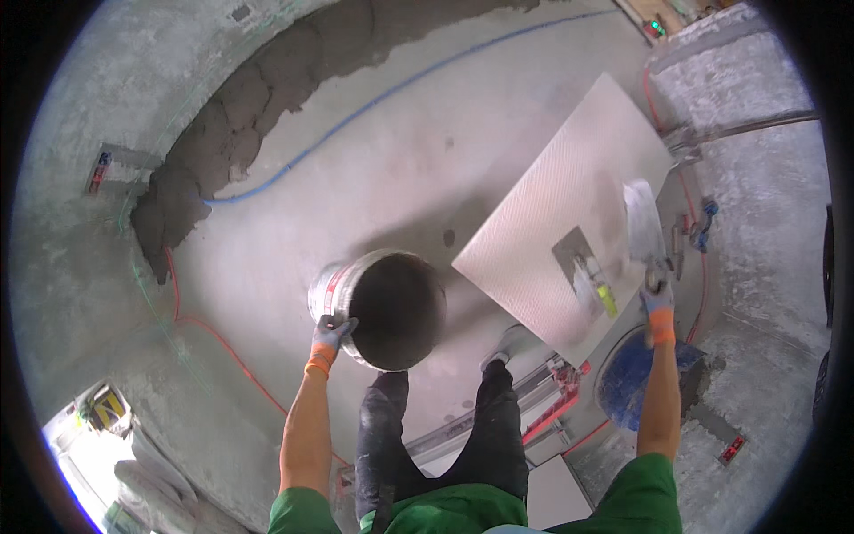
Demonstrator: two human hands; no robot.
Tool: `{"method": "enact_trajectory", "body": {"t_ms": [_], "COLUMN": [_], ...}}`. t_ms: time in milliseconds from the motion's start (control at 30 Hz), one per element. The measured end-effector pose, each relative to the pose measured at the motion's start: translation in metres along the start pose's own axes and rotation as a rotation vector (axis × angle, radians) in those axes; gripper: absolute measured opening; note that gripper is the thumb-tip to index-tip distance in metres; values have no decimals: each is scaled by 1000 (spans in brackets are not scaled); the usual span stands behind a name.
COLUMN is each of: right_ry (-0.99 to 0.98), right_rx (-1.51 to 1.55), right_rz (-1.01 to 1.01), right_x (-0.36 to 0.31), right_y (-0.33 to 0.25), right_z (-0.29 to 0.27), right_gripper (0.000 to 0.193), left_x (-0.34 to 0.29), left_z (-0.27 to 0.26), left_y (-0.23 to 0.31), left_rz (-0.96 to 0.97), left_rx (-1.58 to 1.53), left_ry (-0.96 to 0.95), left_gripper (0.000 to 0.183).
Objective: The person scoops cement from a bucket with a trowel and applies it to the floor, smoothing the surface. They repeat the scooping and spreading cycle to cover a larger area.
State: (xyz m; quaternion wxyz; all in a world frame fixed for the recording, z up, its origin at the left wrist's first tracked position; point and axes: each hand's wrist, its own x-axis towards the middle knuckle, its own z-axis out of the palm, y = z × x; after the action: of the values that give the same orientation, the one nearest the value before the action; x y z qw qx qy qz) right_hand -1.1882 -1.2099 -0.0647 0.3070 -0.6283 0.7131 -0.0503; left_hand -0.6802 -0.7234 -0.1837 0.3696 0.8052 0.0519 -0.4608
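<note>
My left hand (pixel 331 334), in a grey glove with an orange cuff, is closed on the rim of a round bucket (pixel 322 289). The bucket is tilted with its dark mouth towards me; its contents are too dark to make out. My right hand (pixel 658 294), gloved alike, is closed round the handle of a trowel (pixel 644 222), whose pale blade is blurred. That blade is over the right side of a large pale tile (pixel 543 214) with a finely ridged face. On the tile lies a second trowel (pixel 574 254) with a yellow-green handle end.
Dark mortar (pixel 240 116) lies along the far left floor edge. A blue hose (pixel 356 116) crosses the floor, and red tubing (pixel 218 338) runs along the walls. Beside my right forearm is a blue round tub (pixel 614 387). A red tool on rails (pixel 560 405) lies near my feet.
</note>
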Motion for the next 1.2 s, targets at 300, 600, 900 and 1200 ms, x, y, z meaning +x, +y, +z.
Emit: {"method": "enact_trajectory", "body": {"t_ms": [300, 600, 900, 1200], "right_ry": [18, -156, -377, -536], "right_rx": [121, -530, 74, -223], "right_rz": [369, 245, 184, 92], "right_x": [-237, -236, 84, 264], "right_y": [70, 49, -387, -571], "right_z": [-83, -49, -24, -17], "right_gripper": [24, 21, 39, 38], "left_x": [21, 20, 106, 211], "left_z": [-104, -161, -87, -51], "left_y": [11, 127, 297, 415], "left_rz": [-361, -231, -248, -200], "left_rx": [-660, -1143, -1070, -1169], "left_ry": [-32, -271, 82, 126], "left_gripper": [18, 48, 48, 48]}}
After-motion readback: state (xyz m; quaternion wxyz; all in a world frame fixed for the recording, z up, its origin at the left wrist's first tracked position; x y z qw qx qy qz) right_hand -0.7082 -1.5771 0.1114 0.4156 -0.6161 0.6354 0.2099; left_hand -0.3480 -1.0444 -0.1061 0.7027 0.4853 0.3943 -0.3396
